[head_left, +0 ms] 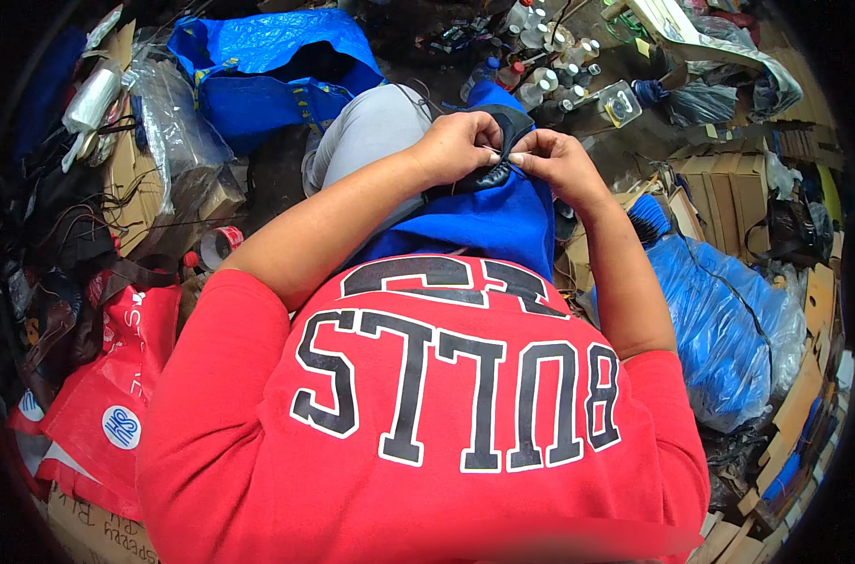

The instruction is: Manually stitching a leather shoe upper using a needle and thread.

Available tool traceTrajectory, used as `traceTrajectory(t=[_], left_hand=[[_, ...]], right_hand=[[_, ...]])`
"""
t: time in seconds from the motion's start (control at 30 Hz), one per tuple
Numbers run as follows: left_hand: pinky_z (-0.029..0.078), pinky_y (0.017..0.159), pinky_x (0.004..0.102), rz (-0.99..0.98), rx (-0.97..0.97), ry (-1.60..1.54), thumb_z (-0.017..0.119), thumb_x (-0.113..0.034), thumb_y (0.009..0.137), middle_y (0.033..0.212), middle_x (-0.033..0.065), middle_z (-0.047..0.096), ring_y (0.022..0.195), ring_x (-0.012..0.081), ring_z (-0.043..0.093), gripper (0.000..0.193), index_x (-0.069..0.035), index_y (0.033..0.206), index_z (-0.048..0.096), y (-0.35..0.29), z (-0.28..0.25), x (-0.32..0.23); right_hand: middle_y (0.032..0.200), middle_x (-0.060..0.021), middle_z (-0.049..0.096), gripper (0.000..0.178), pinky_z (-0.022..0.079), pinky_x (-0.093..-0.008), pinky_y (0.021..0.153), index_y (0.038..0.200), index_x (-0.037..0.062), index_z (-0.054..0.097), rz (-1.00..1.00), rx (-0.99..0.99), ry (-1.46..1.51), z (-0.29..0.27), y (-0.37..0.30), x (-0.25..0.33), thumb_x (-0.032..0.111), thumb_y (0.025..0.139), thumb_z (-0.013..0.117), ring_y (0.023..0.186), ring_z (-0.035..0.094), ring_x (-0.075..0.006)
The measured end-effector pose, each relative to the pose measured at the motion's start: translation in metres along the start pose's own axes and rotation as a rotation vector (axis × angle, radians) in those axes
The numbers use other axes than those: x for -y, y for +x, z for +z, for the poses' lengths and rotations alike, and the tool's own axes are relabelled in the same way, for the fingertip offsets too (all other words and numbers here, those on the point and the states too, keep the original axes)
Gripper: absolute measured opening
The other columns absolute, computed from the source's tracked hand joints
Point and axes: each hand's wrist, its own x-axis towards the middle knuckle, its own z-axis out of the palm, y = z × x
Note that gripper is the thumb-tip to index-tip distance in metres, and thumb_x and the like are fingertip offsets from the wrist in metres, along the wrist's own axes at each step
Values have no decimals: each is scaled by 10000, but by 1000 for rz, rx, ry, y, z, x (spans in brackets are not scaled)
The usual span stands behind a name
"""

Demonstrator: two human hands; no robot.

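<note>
Cluttered floor all round: red bag (98,395) at 8 o'clock, blue tote (258,70) at 11, bottles (549,56) at 1. Left hand (460,146) is closed, pinching a dark shoe piece (507,141) over the lap at 12. Right hand (559,162) pinches a thin thread (495,150). Judgement: keep thread taut, fingertips close together.

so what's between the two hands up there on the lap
In the head view, a dark piece of material sits between the left hand and the right hand, with both pinching it over a blue cloth. A thin pale strip or thread seems to bridge the fingers.
</note>
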Motion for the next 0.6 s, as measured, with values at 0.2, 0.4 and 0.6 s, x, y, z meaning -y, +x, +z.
traceTrajectory(t=[0.2,0.4,0.6], left_hand=[[446,618,261,531,-155,634,735,-68,696,723,38,546,674,126,548,113,-46,712,625,-1,-18,-5],[474,634,358,135,-6,483,684,-130,703,722,109,611,705,278,605,98,-56,743,633,-16,-28,-19],[488,711,381,92,121,447,603,-122,773,839,165,642,802,309,625,147,-62,905,628,-10,-20,-30]], right_hand=[[759,25,589,148,411,-195,665,828,43,616,-56,85,25,-6,4,-1,141,770,711,707,516,-54],[817,8,527,157,410,-245,710,817,44,642,-72,-36,95,-23,-5,-21,160,754,727,784,508,-89],[894,-16,527,168,412,-246,701,815,37,660,-86,-54,-132,-16,-21,-16,183,760,722,792,513,-102]])
